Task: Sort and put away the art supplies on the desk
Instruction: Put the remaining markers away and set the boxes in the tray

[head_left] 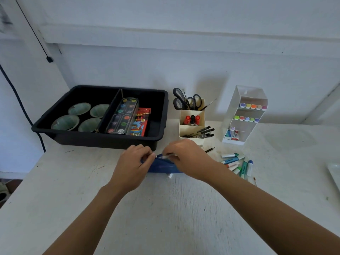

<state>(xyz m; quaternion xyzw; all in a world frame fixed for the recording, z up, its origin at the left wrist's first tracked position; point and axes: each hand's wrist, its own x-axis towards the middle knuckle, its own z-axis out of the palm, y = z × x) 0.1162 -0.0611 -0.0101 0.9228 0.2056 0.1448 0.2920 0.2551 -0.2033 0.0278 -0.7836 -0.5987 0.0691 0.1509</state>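
Fingers [145,151] of the left hand [133,164] are curled, pinched on the blue pouch [161,167] (lying on the table [165,208], just before the black tray [103,139]); a pen [167,156] is gripped above the pouch by the right hand [186,159].

Colours on the white desk [165,214]
Black plastic tray [48,129], red cardboard crayon box [142,122], blue fabric pouch [161,167].

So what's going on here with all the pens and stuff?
Someone is tidying art supplies on the desk. The left hand pinches the zip end of a blue pouch, and the right hand holds what looks like a pen at its opening. A bunch of loose markers lies on the desk to the right, not yet put away. The paint set and crayon box already sit in the black tray.
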